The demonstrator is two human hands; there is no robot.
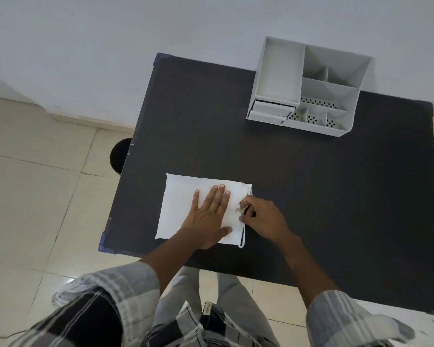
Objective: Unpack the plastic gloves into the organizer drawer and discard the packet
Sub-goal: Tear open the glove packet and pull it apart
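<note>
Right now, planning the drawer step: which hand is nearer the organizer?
Right. The right hand pinches the packet's organizer-side edge; the left hand lies flat on the packet, farther from the organizer.

Plenty of open room on the dark surface (pixel 336 196): the whole stretch between the white packet (pixel 178 209) near the front left and the grey organizer (pixel 308 88) at the far edge was bare, same for the right side. The organizer's compartments were open on top, its small drawers (pixel 269 112) facing the front. A black bin (pixel 119 155) sat on the floor just off the left edge, partly tucked under it.
</note>
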